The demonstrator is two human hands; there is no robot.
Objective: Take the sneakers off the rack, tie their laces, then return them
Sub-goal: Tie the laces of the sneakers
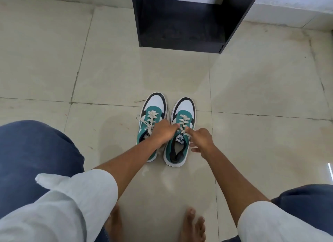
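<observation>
Knees (36,151) frame both hands at centre: left hand (164,132) and right hand (201,138) pinch soft, limp laces (183,122) on the right-side sneaker (180,133); grip near eyelets.

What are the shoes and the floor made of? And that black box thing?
Sneakers: smooth white and black panels look like leather or a synthetic; the teal parts look matte, maybe suede. Laces: flat woven cloth. Floor: glossy tiles with grout lines and reflections. Rack: flat black boards, likely laminated wood.
</observation>
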